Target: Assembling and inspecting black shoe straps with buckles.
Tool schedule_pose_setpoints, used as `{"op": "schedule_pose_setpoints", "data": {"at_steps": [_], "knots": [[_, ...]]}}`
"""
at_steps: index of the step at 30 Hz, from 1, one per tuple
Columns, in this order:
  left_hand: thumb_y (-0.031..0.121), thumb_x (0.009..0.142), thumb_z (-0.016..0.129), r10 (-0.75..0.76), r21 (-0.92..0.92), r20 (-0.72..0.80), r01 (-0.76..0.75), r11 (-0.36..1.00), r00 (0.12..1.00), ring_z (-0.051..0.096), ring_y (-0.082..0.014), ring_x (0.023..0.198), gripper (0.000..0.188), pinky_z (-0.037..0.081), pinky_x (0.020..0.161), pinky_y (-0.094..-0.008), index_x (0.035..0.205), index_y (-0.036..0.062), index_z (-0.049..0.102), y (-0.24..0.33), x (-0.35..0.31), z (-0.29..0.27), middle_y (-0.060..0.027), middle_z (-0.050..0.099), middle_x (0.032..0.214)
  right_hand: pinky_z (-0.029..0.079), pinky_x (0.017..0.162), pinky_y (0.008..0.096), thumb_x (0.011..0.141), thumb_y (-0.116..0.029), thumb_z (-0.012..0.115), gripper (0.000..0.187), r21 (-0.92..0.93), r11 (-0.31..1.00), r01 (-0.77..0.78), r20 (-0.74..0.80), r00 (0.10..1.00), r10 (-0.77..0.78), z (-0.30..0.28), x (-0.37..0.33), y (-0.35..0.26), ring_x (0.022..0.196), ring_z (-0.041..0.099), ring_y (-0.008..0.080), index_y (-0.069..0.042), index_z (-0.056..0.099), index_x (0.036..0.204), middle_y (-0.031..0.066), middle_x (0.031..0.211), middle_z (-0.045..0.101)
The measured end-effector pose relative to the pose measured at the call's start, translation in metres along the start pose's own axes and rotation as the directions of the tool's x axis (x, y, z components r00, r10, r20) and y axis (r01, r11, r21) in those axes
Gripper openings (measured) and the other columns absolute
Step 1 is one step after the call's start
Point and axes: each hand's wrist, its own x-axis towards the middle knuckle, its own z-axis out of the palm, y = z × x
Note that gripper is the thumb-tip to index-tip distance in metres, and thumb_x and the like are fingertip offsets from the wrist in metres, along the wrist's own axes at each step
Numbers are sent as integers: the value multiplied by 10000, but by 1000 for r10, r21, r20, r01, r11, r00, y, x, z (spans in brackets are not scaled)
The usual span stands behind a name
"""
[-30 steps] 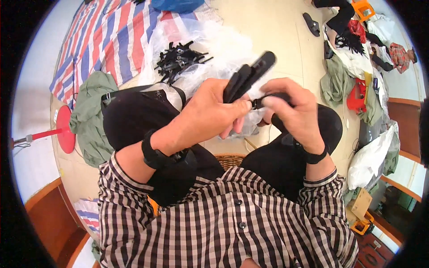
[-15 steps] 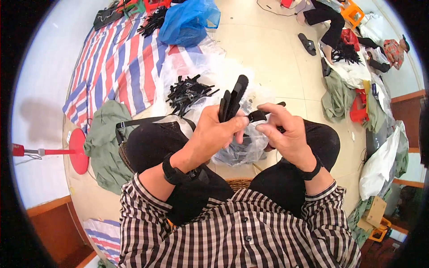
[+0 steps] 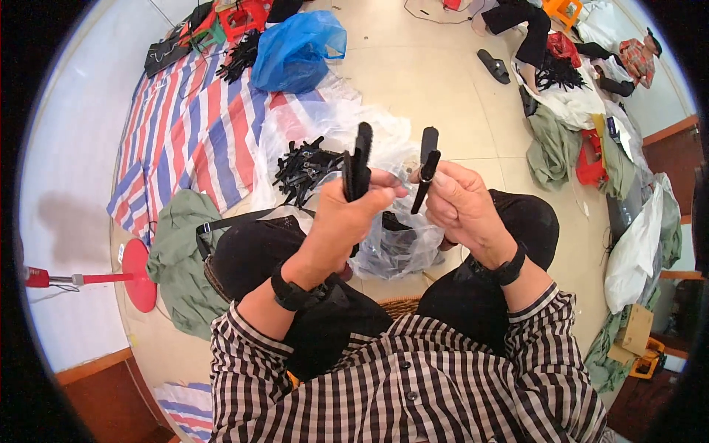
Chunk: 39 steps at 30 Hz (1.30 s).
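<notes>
My left hand [image 3: 334, 220] is closed around a few black fabric straps [image 3: 357, 164] with fuzzy surfaces, which stick up past the fingers. Between the thumb and fingers of my right hand [image 3: 467, 205] is a folded black strap [image 3: 429, 144], held roughly upright, with a small shiny part near its middle. The two hands are close together above my lap, and the left fingertips almost reach the right strap. Beyond the left hand, a heap of black straps with small metal-looking pieces [image 3: 303, 168] lies on clear plastic sheeting [image 3: 277, 133]. Below the hands is a clear plastic bag [image 3: 402, 255] with dark contents.
A striped cloth [image 3: 196, 140] covers the floor at far left, with a blue plastic bag [image 3: 295, 55] on it. Green fabric [image 3: 188, 258] and a red round stand base [image 3: 140, 275] lie left. A slipper [image 3: 493, 66] and another person [image 3: 636, 63] are at far right.
My hands have drawn slightly apart. The strap in my right hand has swung from lying sideways to standing upright. The left bundle has turned more vertical, and the whole view has shifted slightly.
</notes>
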Motion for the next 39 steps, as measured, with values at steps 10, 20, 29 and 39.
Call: {"op": "schedule_pose_setpoints", "data": {"at_steps": [10, 20, 29, 39], "knots": [[158, 778, 656, -123, 22, 19, 123, 992, 992, 350, -10, 422, 164, 251, 375, -179, 860, 31, 591, -7, 12, 6, 64, 451, 562, 247, 391, 171, 915, -203, 507, 266, 35, 992, -119, -76, 990, 122, 9, 3, 15, 431, 324, 12, -32, 569, 1109, -74, 544, 394], [78, 816, 601, -5, 68, -46, 8, 998, 999, 490, -62, 519, 78, 358, 466, -199, 837, 4, 587, -7, 10, 11, -11, 566, 602, 236, 393, 173, 868, -191, 583, 274, -83, 995, 57, -314, 946, -81, -4, 7, 10, 437, 328, 17, -35, 532, 1087, -68, 556, 402], [45, 821, 573, 62, 221, 86, -80, 972, 994, 530, -78, 573, 102, 404, 525, -216, 898, -23, 567, -18, 14, 10, -29, 588, 631, 227, 385, 176, 865, -164, 579, 178, -107, 989, 106, -261, 957, -130, -2, 9, 13, 426, 327, 15, -28, 564, 980, -68, 538, 418], [54, 813, 578, -2, 140, 63, -7, 990, 998, 452, -31, 455, 128, 344, 379, -186, 907, -33, 561, -12, 14, 18, -80, 647, 725, 236, 386, 176, 860, -155, 585, 152, -84, 988, 129, -293, 945, -148, -7, 11, 11, 417, 330, 22, -28, 578, 945, -60, 526, 415]]}}
